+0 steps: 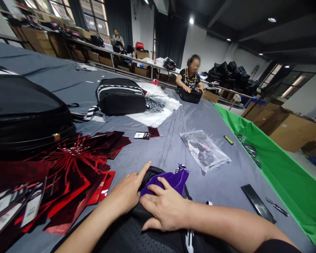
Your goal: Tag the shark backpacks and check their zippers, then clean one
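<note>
A black backpack [137, 233] with a perforated panel lies right in front of me, and purple fabric [180, 182] shows at its far end. My left hand [129, 191] is closed on the bag's black edge, one finger stretched up along it; its other fingertips are hidden. Across the purple fabric lies my right hand [167, 207], its bent fingers gripping the fabric and its thumb on the black material. Left of my arms, red-and-black hang tags [92, 186] with red strings fan out over the table.
Black bags [121, 96] [23, 109] stand on the grey-covered table [171, 151]. Rightward lie a clear plastic bag [204, 151], yellow marker [228, 140], black phone [258, 203] and pen-like tool [277, 206]. Green cloth [274, 168] edges the right side. A co-worker [191, 75] handles a black bag opposite.
</note>
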`<state>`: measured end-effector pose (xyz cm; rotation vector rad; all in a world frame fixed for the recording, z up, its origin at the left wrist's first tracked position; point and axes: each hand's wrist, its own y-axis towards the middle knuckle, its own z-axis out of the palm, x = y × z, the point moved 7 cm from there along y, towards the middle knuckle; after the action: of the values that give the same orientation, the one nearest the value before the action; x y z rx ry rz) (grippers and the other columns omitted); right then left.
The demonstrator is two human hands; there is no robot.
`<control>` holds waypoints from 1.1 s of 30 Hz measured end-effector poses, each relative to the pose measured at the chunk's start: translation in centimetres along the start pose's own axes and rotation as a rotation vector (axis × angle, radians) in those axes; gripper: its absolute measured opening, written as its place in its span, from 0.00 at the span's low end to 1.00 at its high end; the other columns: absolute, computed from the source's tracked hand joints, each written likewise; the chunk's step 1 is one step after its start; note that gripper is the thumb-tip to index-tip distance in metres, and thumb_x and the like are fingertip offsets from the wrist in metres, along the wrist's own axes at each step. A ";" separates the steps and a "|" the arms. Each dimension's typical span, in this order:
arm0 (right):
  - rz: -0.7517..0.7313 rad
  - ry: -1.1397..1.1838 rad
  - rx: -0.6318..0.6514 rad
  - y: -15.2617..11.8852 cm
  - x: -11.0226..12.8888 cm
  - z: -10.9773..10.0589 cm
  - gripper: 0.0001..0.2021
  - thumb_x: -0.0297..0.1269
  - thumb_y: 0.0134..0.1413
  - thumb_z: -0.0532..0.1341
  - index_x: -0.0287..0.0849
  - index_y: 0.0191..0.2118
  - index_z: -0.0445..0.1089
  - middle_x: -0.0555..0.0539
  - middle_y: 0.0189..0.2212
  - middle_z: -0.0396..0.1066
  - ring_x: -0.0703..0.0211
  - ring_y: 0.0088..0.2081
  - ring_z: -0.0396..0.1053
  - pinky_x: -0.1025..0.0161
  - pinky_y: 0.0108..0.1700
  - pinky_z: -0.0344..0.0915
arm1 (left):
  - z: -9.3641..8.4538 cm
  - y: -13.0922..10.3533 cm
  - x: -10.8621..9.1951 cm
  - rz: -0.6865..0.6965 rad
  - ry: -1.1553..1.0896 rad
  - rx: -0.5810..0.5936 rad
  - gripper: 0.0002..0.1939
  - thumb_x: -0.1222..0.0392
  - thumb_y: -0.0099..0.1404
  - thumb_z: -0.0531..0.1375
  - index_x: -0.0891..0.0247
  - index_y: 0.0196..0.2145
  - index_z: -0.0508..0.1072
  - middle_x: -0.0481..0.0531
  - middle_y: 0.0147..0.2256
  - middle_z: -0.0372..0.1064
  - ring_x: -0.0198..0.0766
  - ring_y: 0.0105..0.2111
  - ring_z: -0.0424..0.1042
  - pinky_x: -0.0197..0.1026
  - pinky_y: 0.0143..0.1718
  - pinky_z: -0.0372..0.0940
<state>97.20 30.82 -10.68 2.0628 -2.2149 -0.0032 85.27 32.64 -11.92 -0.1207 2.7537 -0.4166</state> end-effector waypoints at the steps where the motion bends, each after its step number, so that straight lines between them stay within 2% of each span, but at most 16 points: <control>1: 0.003 -0.006 0.002 0.0 0.0 0.0 0.31 0.60 0.64 0.49 0.35 0.57 0.59 0.42 0.51 0.72 0.46 0.55 0.59 0.38 0.62 0.47 | 0.0 0.1 0.0 0.000 0.004 0.003 0.46 0.72 0.60 0.51 0.59 0.70 0.34 0.62 0.52 0.68 0.48 0.55 0.67 0.46 0.54 0.63; 9: 0.035 -0.031 0.029 0.2 -0.2 0.4 0.28 0.61 0.64 0.47 0.39 0.47 0.65 0.47 0.39 0.75 0.51 0.42 0.62 0.40 0.60 0.46 | -0.1 0.1 0.0 0.012 -0.016 -0.002 0.47 0.72 0.58 0.53 0.59 0.70 0.34 0.62 0.53 0.68 0.49 0.55 0.68 0.47 0.54 0.63; 15: -0.014 -0.019 0.008 0.3 0.2 -0.5 0.29 0.59 0.65 0.47 0.36 0.51 0.63 0.45 0.48 0.73 0.49 0.48 0.60 0.44 0.57 0.49 | -0.3 -0.1 0.0 0.015 -0.013 -0.001 0.45 0.71 0.60 0.52 0.60 0.70 0.35 0.62 0.51 0.69 0.49 0.53 0.69 0.48 0.54 0.63; 19: 0.029 -0.037 0.058 0.6 0.1 -0.4 0.30 0.60 0.65 0.44 0.36 0.49 0.65 0.45 0.41 0.75 0.51 0.40 0.61 0.47 0.50 0.53 | -0.6 -0.2 -0.3 0.005 -0.028 -0.001 0.46 0.70 0.60 0.54 0.59 0.70 0.35 0.63 0.52 0.68 0.51 0.54 0.68 0.48 0.54 0.63; 24: -0.008 -0.060 0.018 0.8 0.4 -0.4 0.31 0.61 0.65 0.45 0.35 0.51 0.64 0.42 0.44 0.73 0.49 0.47 0.60 0.47 0.53 0.50 | -0.8 -0.4 -0.4 -0.003 -0.029 0.005 0.46 0.71 0.59 0.53 0.58 0.70 0.37 0.62 0.50 0.69 0.50 0.53 0.69 0.48 0.53 0.63; 29: 0.023 -0.051 0.095 0.3 0.1 -0.1 0.26 0.57 0.65 0.48 0.37 0.46 0.66 0.45 0.36 0.74 0.50 0.41 0.62 0.48 0.50 0.52 | -0.5 -0.2 -0.1 -0.003 -0.018 0.002 0.47 0.70 0.60 0.55 0.57 0.70 0.34 0.62 0.53 0.67 0.51 0.55 0.67 0.47 0.54 0.62; 33: -0.039 -0.022 0.039 0.3 0.3 -0.9 0.27 0.56 0.65 0.51 0.35 0.53 0.63 0.42 0.47 0.73 0.46 0.52 0.59 0.48 0.53 0.50 | -0.2 -0.1 0.2 -0.010 -0.036 0.012 0.46 0.70 0.60 0.54 0.56 0.70 0.35 0.62 0.53 0.67 0.50 0.55 0.67 0.47 0.54 0.63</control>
<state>96.92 30.59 -9.73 2.1361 -2.2038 0.0138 85.05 32.56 -11.74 -0.1377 2.7164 -0.4288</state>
